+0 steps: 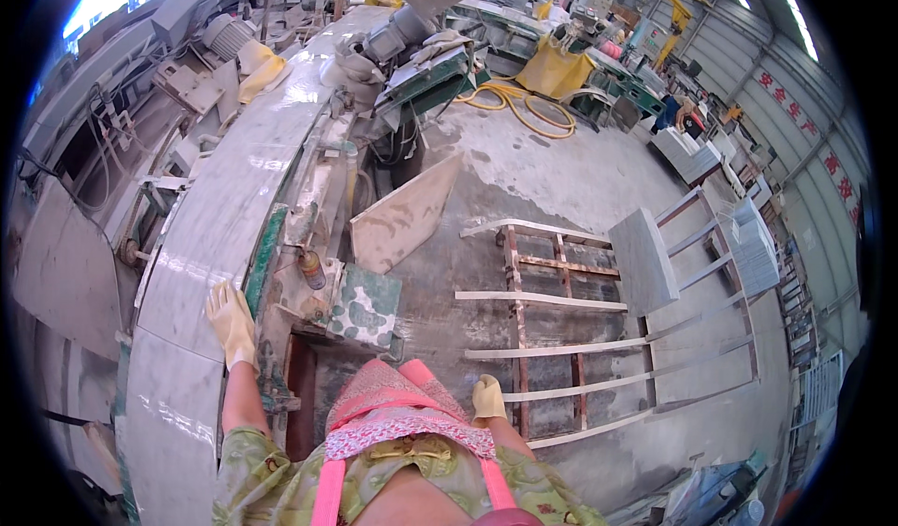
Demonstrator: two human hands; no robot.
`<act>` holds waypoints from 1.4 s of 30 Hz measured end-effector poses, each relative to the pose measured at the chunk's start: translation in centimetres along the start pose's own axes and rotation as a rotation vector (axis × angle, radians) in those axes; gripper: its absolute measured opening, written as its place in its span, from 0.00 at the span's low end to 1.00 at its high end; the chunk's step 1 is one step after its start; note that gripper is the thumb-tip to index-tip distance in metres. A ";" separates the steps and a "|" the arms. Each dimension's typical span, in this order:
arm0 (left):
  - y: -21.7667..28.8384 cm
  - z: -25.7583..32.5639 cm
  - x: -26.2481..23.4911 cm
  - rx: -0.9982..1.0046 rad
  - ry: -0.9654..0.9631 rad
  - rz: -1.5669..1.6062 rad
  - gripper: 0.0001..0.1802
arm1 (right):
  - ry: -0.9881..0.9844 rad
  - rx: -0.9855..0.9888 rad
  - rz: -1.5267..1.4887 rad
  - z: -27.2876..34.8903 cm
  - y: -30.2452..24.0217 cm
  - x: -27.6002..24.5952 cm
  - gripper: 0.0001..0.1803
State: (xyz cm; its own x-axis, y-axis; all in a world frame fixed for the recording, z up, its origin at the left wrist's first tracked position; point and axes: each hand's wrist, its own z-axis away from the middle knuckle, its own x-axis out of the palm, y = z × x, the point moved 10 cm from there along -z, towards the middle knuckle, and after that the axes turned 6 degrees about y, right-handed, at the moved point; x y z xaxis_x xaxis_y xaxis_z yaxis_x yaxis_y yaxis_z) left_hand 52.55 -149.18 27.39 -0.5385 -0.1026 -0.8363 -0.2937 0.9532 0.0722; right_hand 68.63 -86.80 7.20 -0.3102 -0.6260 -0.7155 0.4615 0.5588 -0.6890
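Observation:
My left hand (231, 323), in a cream rubber glove, lies flat on a polished white-grey marble slab (178, 288), close to the slab's right edge. Its fingers are stretched out and hold nothing. Several such slabs lie end to end along the machine bed; another slab (173, 404) sits nearer to me. Low at my right side hangs my right hand (487, 398), gloved alike. Its fingers look curled in, and nothing shows in them. A metal rack with pale strips (552, 351) stands beyond that hand, apart from it.
A green-and-white spotted box (363, 307) and a small bottle (311, 270) are beside the bed. A stone board (407, 213) leans near the machine's motor (398, 35). One slab (644, 259) stands on the rack. A yellow hose (524, 105) coils on the floor.

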 end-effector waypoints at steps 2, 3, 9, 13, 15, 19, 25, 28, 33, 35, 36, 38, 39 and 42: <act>0.0 0.0 0.0 -0.004 -0.004 0.007 0.23 | -0.035 -0.004 -0.001 -0.2 -0.6 0.1 0.22; 0.0 0.0 0.0 -0.002 -0.003 0.012 0.23 | -0.025 -0.009 0.002 -0.1 -0.4 0.2 0.22; 0.3 -0.2 -0.7 0.004 -0.006 -0.021 0.23 | -0.034 0.037 -0.028 -0.2 0.1 0.8 0.22; 0.1 -0.2 -0.9 0.012 -0.009 -0.053 0.23 | -0.002 -0.027 0.028 -0.3 -1.1 0.5 0.22; 0.2 -0.3 -1.2 -0.020 -0.069 -0.011 0.24 | -0.020 -0.045 0.034 -0.3 -1.1 0.6 0.22; 1.0 -0.7 -1.0 -0.021 -0.093 0.033 0.24 | -0.010 -0.021 0.010 -0.5 -0.3 0.5 0.22; -0.8 -0.1 0.5 -0.019 -0.066 0.020 0.22 | 0.012 0.064 -0.047 0.4 -1.0 0.2 0.22; 0.0 -0.2 0.2 -0.001 -0.049 0.027 0.23 | 0.005 0.067 -0.027 0.5 -0.5 0.1 0.22; -0.1 -0.1 -0.3 -0.005 -0.022 0.026 0.23 | -0.003 0.061 -0.026 1.4 -1.9 -0.8 0.23; 0.0 -0.2 -0.2 -0.010 -0.030 0.028 0.22 | -0.003 0.095 -0.058 1.3 -0.6 -0.4 0.22; -0.1 0.0 -0.2 -0.007 -0.032 0.027 0.22 | -0.014 0.107 -0.068 1.2 0.0 0.0 0.22; -0.1 0.1 -0.1 -0.006 -0.034 0.023 0.22 | -0.038 0.126 -0.089 0.9 1.1 0.6 0.22; -0.2 0.1 -0.4 -0.014 -0.042 0.038 0.22 | -0.020 0.098 -0.090 0.7 0.9 0.6 0.21; 0.5 -0.6 -0.7 -0.035 -0.053 0.028 0.23 | 0.023 -0.003 -0.075 0.4 0.0 0.0 0.20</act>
State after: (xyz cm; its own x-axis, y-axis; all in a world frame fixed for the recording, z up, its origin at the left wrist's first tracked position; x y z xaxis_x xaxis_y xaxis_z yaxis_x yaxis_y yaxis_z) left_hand 52.36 -148.83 28.32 -0.5049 -0.0599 -0.8611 -0.3074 0.9447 0.1145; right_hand 68.96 -87.01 7.25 -0.3626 -0.6533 -0.6646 0.4342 0.5125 -0.7408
